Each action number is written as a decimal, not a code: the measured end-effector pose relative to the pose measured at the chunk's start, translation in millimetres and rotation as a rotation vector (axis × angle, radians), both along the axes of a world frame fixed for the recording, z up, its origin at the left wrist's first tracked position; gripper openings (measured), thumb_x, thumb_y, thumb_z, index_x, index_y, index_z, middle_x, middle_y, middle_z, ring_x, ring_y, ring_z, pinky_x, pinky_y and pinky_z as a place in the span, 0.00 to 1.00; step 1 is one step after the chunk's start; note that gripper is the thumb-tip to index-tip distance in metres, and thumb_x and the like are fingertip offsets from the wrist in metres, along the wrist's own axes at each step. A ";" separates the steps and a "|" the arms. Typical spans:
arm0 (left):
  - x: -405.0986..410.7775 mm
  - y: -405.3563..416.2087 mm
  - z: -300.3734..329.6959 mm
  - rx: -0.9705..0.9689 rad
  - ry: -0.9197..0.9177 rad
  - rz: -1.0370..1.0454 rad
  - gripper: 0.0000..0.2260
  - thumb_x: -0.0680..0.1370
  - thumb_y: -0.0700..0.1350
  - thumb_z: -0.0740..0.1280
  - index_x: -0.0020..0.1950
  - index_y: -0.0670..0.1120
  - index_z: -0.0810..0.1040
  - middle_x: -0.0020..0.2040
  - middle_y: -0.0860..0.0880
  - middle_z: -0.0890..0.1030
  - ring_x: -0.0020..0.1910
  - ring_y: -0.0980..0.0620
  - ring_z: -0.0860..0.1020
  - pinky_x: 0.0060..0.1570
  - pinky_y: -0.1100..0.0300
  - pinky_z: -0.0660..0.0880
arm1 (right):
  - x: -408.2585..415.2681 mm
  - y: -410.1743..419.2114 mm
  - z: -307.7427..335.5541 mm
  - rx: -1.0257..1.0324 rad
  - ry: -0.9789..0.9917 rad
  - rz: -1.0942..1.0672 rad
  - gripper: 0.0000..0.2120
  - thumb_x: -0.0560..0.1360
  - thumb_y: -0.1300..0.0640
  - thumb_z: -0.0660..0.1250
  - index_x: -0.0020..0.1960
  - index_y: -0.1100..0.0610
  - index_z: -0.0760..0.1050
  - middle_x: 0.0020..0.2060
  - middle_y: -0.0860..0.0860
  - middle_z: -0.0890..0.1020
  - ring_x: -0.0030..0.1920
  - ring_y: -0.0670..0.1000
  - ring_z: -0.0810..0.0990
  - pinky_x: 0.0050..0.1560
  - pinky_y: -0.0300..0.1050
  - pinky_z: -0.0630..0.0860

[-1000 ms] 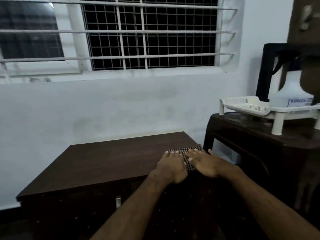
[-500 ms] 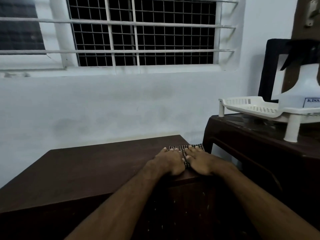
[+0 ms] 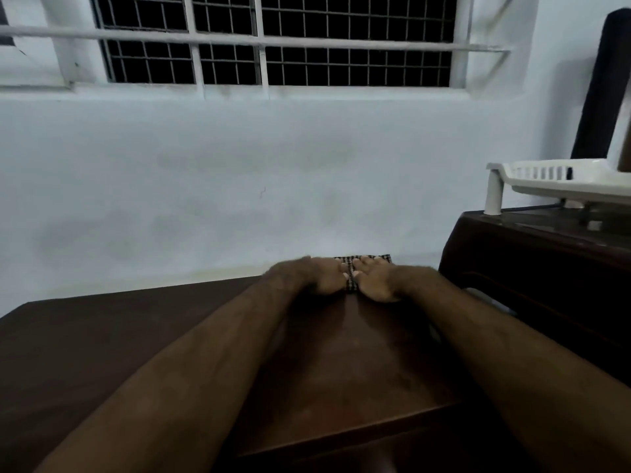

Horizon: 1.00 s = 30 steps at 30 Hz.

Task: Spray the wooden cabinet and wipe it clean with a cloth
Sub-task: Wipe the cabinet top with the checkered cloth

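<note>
No writing, label, brand, number or sign can be read anywhere in this view.
</note>
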<state>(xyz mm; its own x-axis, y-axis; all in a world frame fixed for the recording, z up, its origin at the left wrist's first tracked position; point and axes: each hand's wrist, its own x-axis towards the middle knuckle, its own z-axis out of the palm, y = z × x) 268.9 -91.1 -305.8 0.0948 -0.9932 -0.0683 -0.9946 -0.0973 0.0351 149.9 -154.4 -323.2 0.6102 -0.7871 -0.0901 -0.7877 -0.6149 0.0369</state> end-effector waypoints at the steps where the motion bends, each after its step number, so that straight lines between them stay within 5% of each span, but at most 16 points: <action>1: 5.1 -4.5 -0.1 0.006 0.018 0.003 0.22 0.86 0.52 0.53 0.80 0.50 0.65 0.80 0.44 0.65 0.77 0.44 0.65 0.75 0.53 0.59 | 7.1 -7.3 -1.7 0.002 -0.019 -0.004 0.24 0.86 0.56 0.42 0.81 0.61 0.44 0.81 0.56 0.44 0.80 0.54 0.42 0.78 0.48 0.41; 6: 16.9 -15.8 -3.5 0.012 0.092 0.003 0.22 0.86 0.51 0.55 0.80 0.49 0.65 0.80 0.44 0.65 0.77 0.44 0.66 0.75 0.54 0.61 | 22.2 -29.9 -9.4 0.000 -0.019 -0.037 0.26 0.85 0.53 0.42 0.81 0.60 0.45 0.81 0.56 0.45 0.80 0.56 0.44 0.79 0.53 0.45; 11: 18.6 -0.8 -5.2 -0.013 0.068 -0.052 0.21 0.86 0.49 0.53 0.79 0.47 0.65 0.80 0.43 0.65 0.77 0.44 0.66 0.74 0.54 0.61 | 33.2 -66.0 -31.4 -0.031 0.111 -0.067 0.44 0.68 0.40 0.34 0.81 0.56 0.45 0.81 0.54 0.43 0.80 0.56 0.42 0.78 0.60 0.45; 19: 81.2 55.5 -9.9 -0.017 0.010 -0.008 0.22 0.86 0.52 0.52 0.79 0.48 0.65 0.80 0.44 0.64 0.78 0.44 0.65 0.77 0.50 0.60 | 82.4 36.2 -10.3 0.023 0.064 -0.056 0.31 0.82 0.42 0.41 0.81 0.53 0.40 0.80 0.50 0.40 0.80 0.55 0.40 0.78 0.61 0.41; 30: 234.7 227.4 -3.3 -0.033 0.006 0.338 0.22 0.87 0.48 0.53 0.82 0.49 0.61 0.82 0.46 0.60 0.81 0.46 0.60 0.75 0.60 0.56 | 255.9 195.9 -12.7 0.047 -0.102 0.202 0.31 0.82 0.44 0.42 0.82 0.54 0.44 0.81 0.52 0.44 0.81 0.55 0.42 0.78 0.61 0.39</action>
